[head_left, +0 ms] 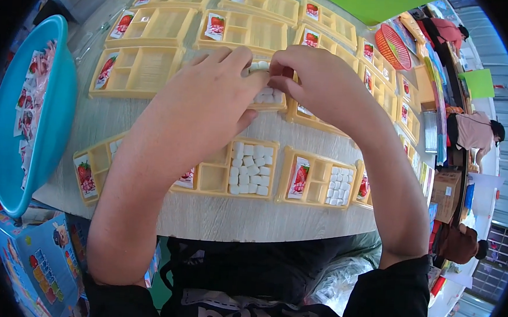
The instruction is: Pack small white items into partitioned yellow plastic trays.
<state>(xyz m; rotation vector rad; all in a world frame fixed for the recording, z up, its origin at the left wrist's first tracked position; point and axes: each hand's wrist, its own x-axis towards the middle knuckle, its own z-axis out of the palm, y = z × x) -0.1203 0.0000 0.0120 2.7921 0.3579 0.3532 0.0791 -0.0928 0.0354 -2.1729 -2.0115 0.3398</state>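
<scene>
My left hand point(214, 89) is spread palm down over a pale yellow divided tray, its thumb apart from the bent fingers. Beside it my right hand point(314, 72) curls over the same tray, thumb and fingers drawn together; whatever they may pinch is hidden. White marshmallow-like pieces point(268, 95) show in the tray below and between the hands, which cover most of it. Closer to me, a tray holds similar white pieces point(251, 170) in its large compartment. Right of that, another tray point(315, 202) has white pieces and a strawberry-print packet point(299, 179).
Rows of yellow trays point(153, 71) with strawberry packets lie farther off. A turquoise basin point(66, 89) of packets stands left, above a blue printed box point(38, 267). A red basket point(389, 47) sits at far right. Other people point(476, 131) are at a table beyond.
</scene>
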